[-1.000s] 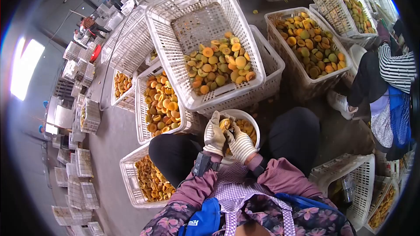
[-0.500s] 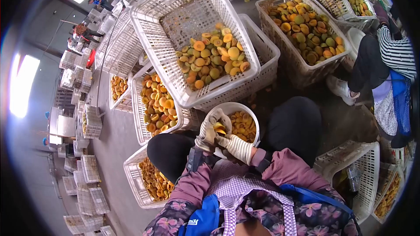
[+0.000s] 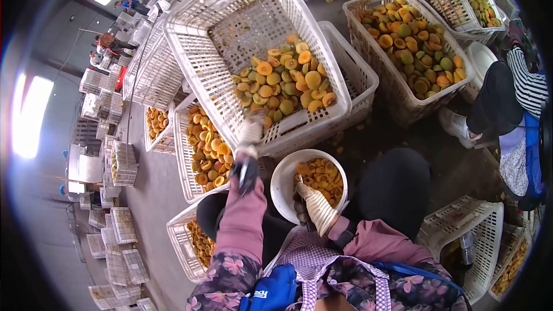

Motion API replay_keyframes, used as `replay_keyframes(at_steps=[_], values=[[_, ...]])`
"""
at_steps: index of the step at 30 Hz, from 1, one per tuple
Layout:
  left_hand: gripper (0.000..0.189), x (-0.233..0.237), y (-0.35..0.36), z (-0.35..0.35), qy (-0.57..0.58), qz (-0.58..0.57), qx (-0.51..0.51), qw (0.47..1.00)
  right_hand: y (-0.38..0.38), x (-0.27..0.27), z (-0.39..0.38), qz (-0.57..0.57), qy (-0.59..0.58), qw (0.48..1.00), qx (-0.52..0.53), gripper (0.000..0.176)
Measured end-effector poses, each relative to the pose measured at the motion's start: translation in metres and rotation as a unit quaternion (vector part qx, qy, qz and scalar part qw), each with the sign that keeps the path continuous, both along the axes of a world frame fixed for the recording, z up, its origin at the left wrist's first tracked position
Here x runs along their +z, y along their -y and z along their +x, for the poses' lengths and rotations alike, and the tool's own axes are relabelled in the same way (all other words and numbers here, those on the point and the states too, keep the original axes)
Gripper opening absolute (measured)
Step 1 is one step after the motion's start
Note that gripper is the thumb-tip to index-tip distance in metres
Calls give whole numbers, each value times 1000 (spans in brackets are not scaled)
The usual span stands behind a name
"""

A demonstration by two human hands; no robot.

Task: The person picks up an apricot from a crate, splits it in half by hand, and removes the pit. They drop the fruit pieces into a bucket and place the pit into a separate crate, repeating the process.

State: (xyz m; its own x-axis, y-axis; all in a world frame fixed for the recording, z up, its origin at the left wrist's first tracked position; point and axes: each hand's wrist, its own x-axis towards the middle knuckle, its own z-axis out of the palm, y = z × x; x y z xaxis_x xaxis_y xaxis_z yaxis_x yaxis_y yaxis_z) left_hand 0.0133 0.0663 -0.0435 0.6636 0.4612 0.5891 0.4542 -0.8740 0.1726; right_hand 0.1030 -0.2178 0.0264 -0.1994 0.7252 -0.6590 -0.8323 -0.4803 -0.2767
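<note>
A white perforated crate (image 3: 247,29) stands tilted in front of me, with halved orange-and-green fruits, seemingly peaches (image 3: 282,83), gathered at its near end. At its near left corner is my left hand (image 3: 252,129), in a pale glove, reaching toward the fruit; motion smears its fingers. Between my knees sits a white bucket (image 3: 280,181) holding orange fruit pieces (image 3: 322,175). My right hand (image 3: 315,203), in a striped glove with dark fingers, is closed over the bucket's near left side. What it grips, if anything, I cannot make out.
Crates of halved fruit stand at left (image 3: 207,150) and right (image 3: 412,40). A lower-left crate (image 3: 187,253) holds orange pieces. Another person's leg (image 3: 489,103) is at right. An empty-looking crate (image 3: 484,242) with a plastic bottle (image 3: 468,247) lies lower right.
My left hand has left my right hand above the bucket and moved forward to the tilted crate. The fruit piece between my hands no longer shows. My right hand stays by the bucket.
</note>
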Motion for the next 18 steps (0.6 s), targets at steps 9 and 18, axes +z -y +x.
replay_keyframes(at_steps=[9,18], values=[[33,-25,-21,25,-221,-422,144,867,-5,-18,-1,57,110,991,-59,30],[24,75,186,29,332,-703,-73,624,-7,-30,-2,183,472,857,-93,35]])
